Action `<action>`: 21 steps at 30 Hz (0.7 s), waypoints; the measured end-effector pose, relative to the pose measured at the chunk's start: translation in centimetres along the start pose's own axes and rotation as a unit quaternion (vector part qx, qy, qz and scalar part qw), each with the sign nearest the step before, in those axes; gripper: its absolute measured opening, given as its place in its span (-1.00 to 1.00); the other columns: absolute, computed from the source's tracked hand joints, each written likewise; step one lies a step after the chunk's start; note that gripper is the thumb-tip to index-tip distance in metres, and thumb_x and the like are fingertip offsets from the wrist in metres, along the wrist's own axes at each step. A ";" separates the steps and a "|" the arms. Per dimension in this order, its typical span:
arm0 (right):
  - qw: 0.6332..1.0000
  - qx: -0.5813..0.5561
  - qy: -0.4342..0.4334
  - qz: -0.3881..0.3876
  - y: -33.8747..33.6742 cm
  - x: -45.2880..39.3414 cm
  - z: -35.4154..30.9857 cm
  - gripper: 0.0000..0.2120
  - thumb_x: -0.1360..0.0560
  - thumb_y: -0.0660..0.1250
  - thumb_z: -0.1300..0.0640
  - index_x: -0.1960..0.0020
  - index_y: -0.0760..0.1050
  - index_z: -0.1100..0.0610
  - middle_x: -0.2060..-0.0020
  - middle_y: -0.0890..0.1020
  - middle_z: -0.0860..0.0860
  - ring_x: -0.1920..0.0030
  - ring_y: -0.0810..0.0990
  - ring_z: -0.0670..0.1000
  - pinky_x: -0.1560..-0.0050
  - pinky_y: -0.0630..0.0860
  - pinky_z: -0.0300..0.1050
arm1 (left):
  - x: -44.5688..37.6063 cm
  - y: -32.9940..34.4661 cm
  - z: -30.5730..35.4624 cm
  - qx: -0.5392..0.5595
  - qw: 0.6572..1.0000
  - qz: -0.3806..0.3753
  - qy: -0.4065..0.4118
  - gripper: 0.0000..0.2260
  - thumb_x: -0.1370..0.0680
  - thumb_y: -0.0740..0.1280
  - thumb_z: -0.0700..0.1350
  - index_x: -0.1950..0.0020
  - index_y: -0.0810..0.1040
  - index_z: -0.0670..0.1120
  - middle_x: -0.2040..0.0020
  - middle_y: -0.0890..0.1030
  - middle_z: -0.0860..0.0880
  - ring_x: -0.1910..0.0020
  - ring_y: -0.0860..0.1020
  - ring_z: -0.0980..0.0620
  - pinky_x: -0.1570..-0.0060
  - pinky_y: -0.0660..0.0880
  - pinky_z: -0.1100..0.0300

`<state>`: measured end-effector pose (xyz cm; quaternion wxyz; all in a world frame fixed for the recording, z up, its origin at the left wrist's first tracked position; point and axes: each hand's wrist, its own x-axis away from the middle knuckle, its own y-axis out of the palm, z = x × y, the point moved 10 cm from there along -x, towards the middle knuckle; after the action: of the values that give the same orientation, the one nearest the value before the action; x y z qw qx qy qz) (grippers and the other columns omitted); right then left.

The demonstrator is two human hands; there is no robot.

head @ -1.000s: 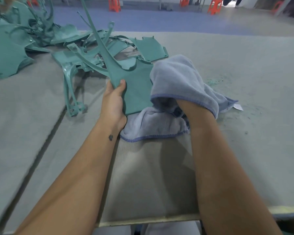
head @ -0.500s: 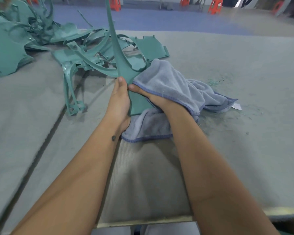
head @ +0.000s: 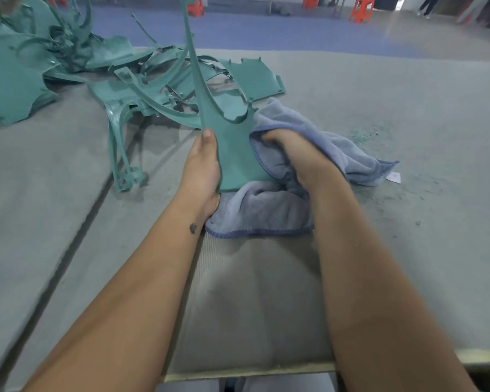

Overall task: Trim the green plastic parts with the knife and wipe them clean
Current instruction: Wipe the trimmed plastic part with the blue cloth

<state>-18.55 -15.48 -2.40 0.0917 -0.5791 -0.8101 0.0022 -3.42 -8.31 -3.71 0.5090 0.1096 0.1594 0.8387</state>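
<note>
Head view, looking down across grey bench [head: 408, 114]. Left hand [head: 201, 168] gripping green plastic part [head: 235, 154] by its left edge, thumb lying up along that edge, fingers hidden behind the panel; grip clamped on the part. Part standing roughly upright, flat lower panel facing the camera, thin arms running up and out of frame at top. Lower edge of panel sitting on blue-grey cloth [head: 266, 207].

Right hand [head: 297, 154] bunching the cloth against the right edge of the panel, fingers curled into the fabric; grip closed on the cloth. Cloth spreading under both wrists and trailing off to the right across the bench, white tag [head: 393, 176] showing at its far corner.

Pile of green parts [head: 68, 66] lying on the bench behind and to the left, tangled, one long bracket leg [head: 116, 142] reaching toward the near side, just left of the left hand. Green shavings [head: 362, 134] scattered on the bench beyond the cloth, to the right. Dark seam [head: 77, 236] running diagonally through the bench surface on the left. Orange stools [head: 361, 8] standing on the floor far behind.
</note>
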 end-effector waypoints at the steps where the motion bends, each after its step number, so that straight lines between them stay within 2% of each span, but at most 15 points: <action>1: 0.999 -0.042 -0.020 0.001 -0.4 0.4 -0.5 -0.76 -0.20 0.42 -0.01 0.19 0.65 0.08 0.21 0.63 -0.05 0.10 0.60 0.01 -0.01 0.55 -0.04 | 0.0 -0.1 0.0 0.001 1.000 0.001 0.000 -0.71 -0.70 0.05 0.01 -0.15 0.54 -0.03 0.01 0.70 0.01 0.02 0.68 0.03 0.05 0.63 0.09; 3: 0.985 -0.164 -0.048 -0.020 -1.1 0.8 -0.9 -0.71 -0.26 0.34 0.15 0.05 0.65 0.19 0.08 0.67 0.02 0.02 0.62 0.04 -0.06 0.55 -0.07 | -0.1 -0.2 -0.1 0.005 1.000 0.002 -0.005 -0.72 -0.70 0.05 0.01 -0.11 0.54 0.00 0.04 0.71 0.03 0.03 0.69 0.03 0.07 0.63 0.08; 5: 0.969 -0.240 -0.056 -0.019 -1.7 1.2 -1.1 -0.78 -0.44 0.24 0.26 -0.01 0.61 0.16 0.06 0.68 0.05 0.00 0.63 0.05 -0.05 0.56 -0.07 | -0.1 -0.1 -0.1 0.009 1.000 -0.004 -0.005 -0.72 -0.71 0.04 0.01 -0.11 0.54 0.00 0.05 0.71 0.05 0.04 0.69 0.04 0.09 0.63 0.10; 6: 0.973 -0.220 -0.065 -0.001 -2.0 1.1 -1.3 -0.83 -0.51 0.24 0.25 0.02 0.60 0.12 0.11 0.68 0.02 0.02 0.62 0.03 -0.06 0.54 -0.06 | 0.0 -0.1 0.0 0.007 1.000 -0.006 -0.003 -0.72 -0.70 0.05 0.02 -0.13 0.54 0.00 0.04 0.71 0.05 0.03 0.69 0.04 0.09 0.63 0.11; 7: 0.987 -0.148 -0.066 0.021 -1.9 1.1 -1.5 -0.87 -0.55 0.26 0.18 0.05 0.58 0.04 0.11 0.66 -0.05 0.00 0.60 0.01 -0.13 0.51 -0.05 | 0.0 0.0 0.1 0.003 1.000 -0.006 0.000 -0.72 -0.70 0.06 0.02 -0.18 0.53 -0.02 0.01 0.70 0.04 0.02 0.68 0.04 0.07 0.63 0.10; 9: 0.997 0.051 -0.063 0.016 -0.5 1.2 -1.8 -0.97 -0.55 0.32 -0.02 0.07 0.48 -0.13 -0.05 0.57 -0.16 -0.12 0.53 -0.05 -0.29 0.40 -0.11 | 0.2 0.2 0.3 -0.001 1.000 -0.010 0.009 -0.68 -0.69 0.08 0.03 -0.31 0.48 -0.08 -0.08 0.68 -0.02 -0.03 0.67 0.01 0.00 0.62 0.05; 10: 0.993 0.108 -0.053 -0.008 0.6 1.2 -1.6 -0.92 -0.50 0.36 -0.11 0.07 0.48 -0.15 -0.12 0.55 -0.18 -0.13 0.51 -0.10 -0.26 0.39 -0.22 | 0.2 0.3 0.4 -0.002 1.000 -0.013 0.014 -0.67 -0.69 0.09 0.02 -0.35 0.45 -0.10 -0.10 0.67 -0.04 -0.04 0.67 -0.01 -0.01 0.62 0.03; 12: 0.991 0.114 -0.015 -0.063 2.8 1.2 -0.9 -0.88 -0.46 0.42 -0.11 0.09 0.50 -0.14 -0.03 0.61 -0.19 0.04 0.56 -0.23 0.11 0.44 -0.52 | 0.2 0.4 0.5 -0.007 1.000 -0.021 0.022 -0.71 -0.69 0.11 -0.01 -0.35 0.42 -0.07 -0.08 0.67 -0.03 0.00 0.68 0.01 0.06 0.63 0.06; 13: 0.992 0.107 -0.012 -0.071 3.4 1.2 -0.9 -0.89 -0.47 0.43 -0.07 0.11 0.49 -0.13 0.11 0.62 -0.24 0.12 0.55 -0.29 0.31 0.40 -0.58 | 0.2 0.5 0.6 -0.007 0.999 -0.025 0.023 -0.74 -0.69 0.11 -0.04 -0.35 0.41 -0.05 -0.05 0.67 0.00 0.04 0.68 0.03 0.12 0.63 0.10; 15: 0.994 0.093 -0.025 -0.056 3.3 1.1 -1.1 -0.87 -0.46 0.45 -0.02 0.14 0.48 -0.12 0.31 0.60 -0.31 0.24 0.57 -0.33 0.45 0.36 -0.57 | 0.3 0.5 0.6 -0.004 0.999 -0.029 0.022 -0.77 -0.70 0.11 -0.07 -0.34 0.40 -0.02 0.00 0.68 0.03 0.08 0.69 0.06 0.17 0.62 0.15; 16: 0.996 0.077 -0.030 -0.042 3.0 1.1 -1.2 -0.87 -0.45 0.47 -0.03 0.13 0.51 -0.10 0.30 0.60 -0.29 0.25 0.58 -0.30 0.43 0.39 -0.55 | 0.3 0.5 0.6 -0.003 0.999 -0.031 0.023 -0.77 -0.70 0.11 -0.08 -0.33 0.40 -0.02 0.01 0.68 0.04 0.09 0.69 0.07 0.18 0.61 0.16; 18: 0.998 0.050 -0.046 -0.006 2.4 1.1 -1.7 -0.77 -0.41 0.49 -0.08 -0.01 0.55 -0.05 0.15 0.62 -0.20 0.13 0.61 -0.17 0.25 0.49 -0.44 | 0.3 0.6 0.6 0.001 0.999 -0.037 0.024 -0.79 -0.69 0.11 -0.08 -0.31 0.41 -0.01 0.05 0.69 0.07 0.08 0.69 0.08 0.18 0.61 0.18; 20: 0.992 0.092 -0.061 0.057 1.5 0.8 -2.2 -0.58 -0.40 0.46 -0.19 -0.16 0.52 -0.02 -0.01 0.60 -0.12 -0.01 0.55 -0.09 -0.03 0.43 -0.28 | 0.4 0.8 0.6 0.003 0.999 -0.045 0.018 -0.80 -0.70 0.11 -0.08 -0.28 0.43 0.03 0.04 0.69 0.10 0.05 0.68 0.09 0.14 0.62 0.17; 21: 0.987 0.118 -0.067 0.088 0.9 0.7 -2.5 -0.55 -0.41 0.42 -0.23 -0.19 0.50 -0.01 -0.03 0.58 -0.09 -0.03 0.51 -0.05 -0.07 0.37 -0.22 | 0.4 0.8 0.5 0.002 0.999 -0.046 0.015 -0.80 -0.70 0.11 -0.08 -0.27 0.44 0.05 0.03 0.69 0.11 0.03 0.68 0.09 0.11 0.62 0.15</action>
<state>-17.50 -14.74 0.10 0.1042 -0.6321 -0.7541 0.1447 -4.08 -8.18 -2.92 0.5446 0.0910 0.1737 0.8154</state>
